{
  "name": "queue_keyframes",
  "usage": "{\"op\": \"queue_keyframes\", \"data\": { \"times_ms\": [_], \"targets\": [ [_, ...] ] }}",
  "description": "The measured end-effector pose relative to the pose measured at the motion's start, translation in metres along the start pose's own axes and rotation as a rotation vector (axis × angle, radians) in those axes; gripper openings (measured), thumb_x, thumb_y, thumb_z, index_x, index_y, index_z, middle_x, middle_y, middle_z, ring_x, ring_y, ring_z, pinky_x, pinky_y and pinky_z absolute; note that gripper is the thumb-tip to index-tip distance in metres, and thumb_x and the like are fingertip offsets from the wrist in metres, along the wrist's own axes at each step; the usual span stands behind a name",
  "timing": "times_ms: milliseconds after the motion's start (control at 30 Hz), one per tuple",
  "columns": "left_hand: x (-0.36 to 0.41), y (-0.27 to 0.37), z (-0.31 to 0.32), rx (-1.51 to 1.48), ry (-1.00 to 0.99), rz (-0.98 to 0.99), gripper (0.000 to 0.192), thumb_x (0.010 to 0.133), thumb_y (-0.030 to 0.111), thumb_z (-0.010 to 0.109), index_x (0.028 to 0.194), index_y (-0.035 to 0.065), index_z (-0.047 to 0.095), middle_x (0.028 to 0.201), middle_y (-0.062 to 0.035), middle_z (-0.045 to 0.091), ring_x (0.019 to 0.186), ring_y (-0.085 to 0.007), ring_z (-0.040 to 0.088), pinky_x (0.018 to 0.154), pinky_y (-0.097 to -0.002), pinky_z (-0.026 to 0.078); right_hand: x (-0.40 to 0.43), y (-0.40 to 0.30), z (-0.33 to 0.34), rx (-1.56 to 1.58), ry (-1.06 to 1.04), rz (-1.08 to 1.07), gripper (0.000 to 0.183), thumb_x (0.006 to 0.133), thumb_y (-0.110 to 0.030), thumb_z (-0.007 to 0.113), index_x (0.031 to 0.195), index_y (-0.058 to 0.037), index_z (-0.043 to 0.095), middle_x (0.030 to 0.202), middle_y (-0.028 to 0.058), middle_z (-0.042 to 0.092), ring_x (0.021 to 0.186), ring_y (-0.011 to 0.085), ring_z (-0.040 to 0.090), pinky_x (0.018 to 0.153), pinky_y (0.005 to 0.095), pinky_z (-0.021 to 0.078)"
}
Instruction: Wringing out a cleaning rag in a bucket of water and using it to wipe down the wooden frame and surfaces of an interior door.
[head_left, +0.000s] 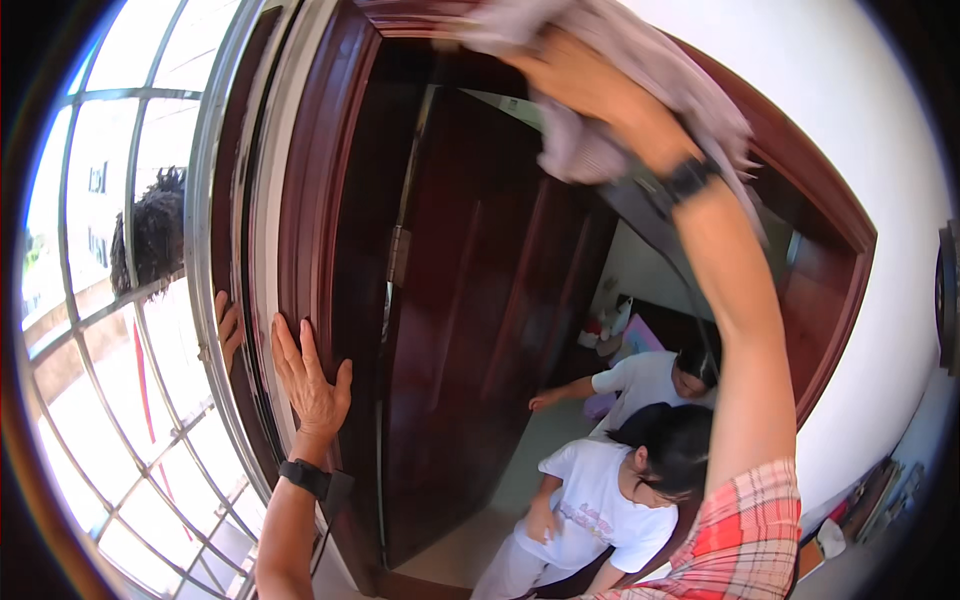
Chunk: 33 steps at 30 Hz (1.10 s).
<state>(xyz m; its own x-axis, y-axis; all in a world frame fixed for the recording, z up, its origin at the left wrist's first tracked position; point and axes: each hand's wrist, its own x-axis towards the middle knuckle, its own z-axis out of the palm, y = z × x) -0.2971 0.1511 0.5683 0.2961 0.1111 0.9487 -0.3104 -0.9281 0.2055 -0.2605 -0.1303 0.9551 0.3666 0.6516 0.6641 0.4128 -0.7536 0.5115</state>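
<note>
My right hand (559, 64) is raised high at the top of the view, closed on a greyish-pink cloth (592, 142) that is blurred and hangs over the wrist and forearm. The cloth lies against or close to the upper part of a dark red wooden door frame (375, 22); the contact is too blurred to tell. Empty, with fingers spread, my left hand (311, 382) rests flat on the left upright of that frame, beside the window edge. Both wrists wear black bands. Part of my right fingertips is covered by the cloth.
A dark wooden door (465, 300) stands ajar on its hinge (400, 255). Two people in light shirts, one (600, 510) nearer and one (645, 382) behind, are in the doorway below. At left is a window with metal bars (139, 187) and a dark fluffy duster (154, 232).
</note>
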Motion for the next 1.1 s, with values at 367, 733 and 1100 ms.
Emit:
{"op": "queue_keyframes", "data": {
  "times_ms": [367, 733, 1100],
  "targets": [
    [0.024, 0.003, 0.013, 0.018, 0.009, 0.100, 0.083, 0.075, 0.011, 0.069, 0.143, 0.0061, 0.022, 0.148, -0.0240, 0.016, 0.136, -0.0409, 0.017, 0.111, -0.0483, 0.018, 0.101, -0.026, 0.052, 0.169, 0.426, -0.125, 0.027, 0.090, -0.022, 0.050, 0.111, -0.0068, 0.059, 0.096, 0.0137, 0.060, 0.083, 0.0243, 0.055, 0.069, 0.0381, 0.0430],
    [0.072, -0.104, 0.075, 0.061, 0.085, 0.143, 0.074, 0.084, 0.013, 0.063, 0.144, 0.0084, 0.021, 0.150, -0.0189, 0.016, 0.138, -0.0370, 0.017, 0.111, -0.0480, 0.019, -0.074, 0.036, -0.041, 0.229, 0.348, 0.164, 0.024, 0.090, -0.018, 0.050, 0.110, -0.0059, 0.057, 0.107, 0.0141, 0.056, 0.103, 0.0268, 0.051, 0.087, 0.0390, 0.0409],
    [0.092, -0.139, 0.074, 0.078, -0.025, 0.139, 0.088, 0.081, 0.044, 0.066, 0.143, 0.0021, 0.019, 0.143, -0.0343, 0.018, 0.128, -0.0520, 0.025, 0.101, -0.0596, 0.027, -0.189, 0.121, -0.061, -0.603, 0.594, 0.537, 0.035, 0.092, -0.033, 0.046, 0.103, -0.0011, 0.056, 0.100, 0.0209, 0.057, 0.098, 0.0357, 0.055, 0.087, 0.0401, 0.0453]
  ]
}}
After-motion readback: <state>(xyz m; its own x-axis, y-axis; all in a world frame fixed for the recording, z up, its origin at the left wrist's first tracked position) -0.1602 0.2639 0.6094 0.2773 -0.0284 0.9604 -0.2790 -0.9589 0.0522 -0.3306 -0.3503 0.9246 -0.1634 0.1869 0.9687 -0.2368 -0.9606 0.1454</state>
